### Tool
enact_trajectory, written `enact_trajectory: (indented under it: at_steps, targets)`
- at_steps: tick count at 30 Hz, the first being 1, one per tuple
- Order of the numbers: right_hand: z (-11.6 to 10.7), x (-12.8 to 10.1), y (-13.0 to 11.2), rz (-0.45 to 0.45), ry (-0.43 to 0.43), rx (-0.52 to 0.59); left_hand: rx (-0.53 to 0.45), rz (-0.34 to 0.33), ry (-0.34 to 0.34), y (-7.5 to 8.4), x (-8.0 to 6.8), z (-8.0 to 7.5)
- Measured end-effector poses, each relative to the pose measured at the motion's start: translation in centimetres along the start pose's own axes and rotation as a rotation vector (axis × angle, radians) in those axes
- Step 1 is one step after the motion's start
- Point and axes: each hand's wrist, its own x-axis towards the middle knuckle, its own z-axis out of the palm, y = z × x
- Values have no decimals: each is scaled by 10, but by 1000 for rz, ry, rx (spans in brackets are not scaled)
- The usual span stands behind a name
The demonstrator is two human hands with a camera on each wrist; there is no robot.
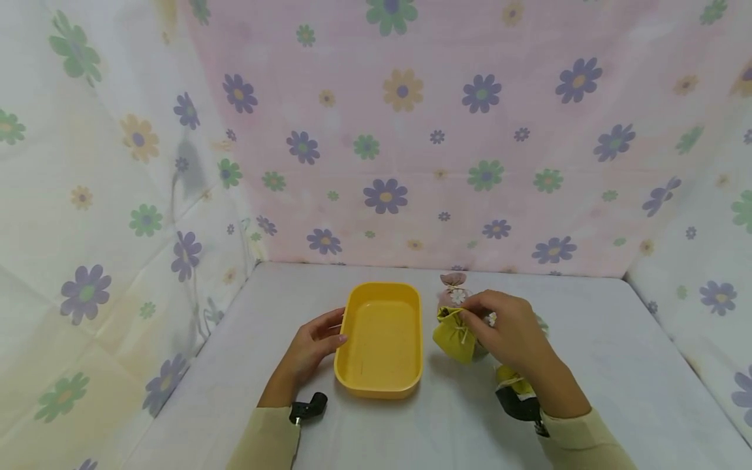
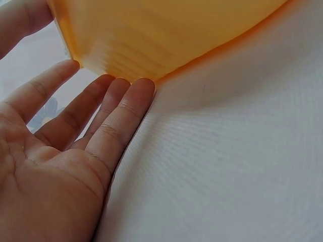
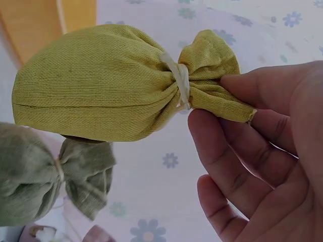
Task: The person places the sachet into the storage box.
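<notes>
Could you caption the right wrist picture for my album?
Right hand pinches the gathered top of a tied yellow-green cloth pouch.

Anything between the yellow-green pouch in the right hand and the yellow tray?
Nothing visible. The right hand pinches the yellow-green pouch by its tied neck just right of the yellow tray; the gap between is bare table and the tray's inside looks empty.

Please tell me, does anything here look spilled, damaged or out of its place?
Nothing stands out. The yellow tray sits flat and empty, the left hand touching its side. The right hand pinches the tied top of a yellow-green pouch; it looks intact.
</notes>
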Motion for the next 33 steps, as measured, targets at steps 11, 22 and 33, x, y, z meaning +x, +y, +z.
enact_trajectory:
  at_steps: [11, 22, 33]
  targets:
    - [3, 14, -10, 7, 0, 42, -20, 11, -7, -2, 0, 0]
    - [11, 34, -14, -13, -30, 96, -1, 30, -31, -1, 0, -1]
    - [26, 50, -23, -62, -56, 110, 9, 24, -30, -3, 1, -1]
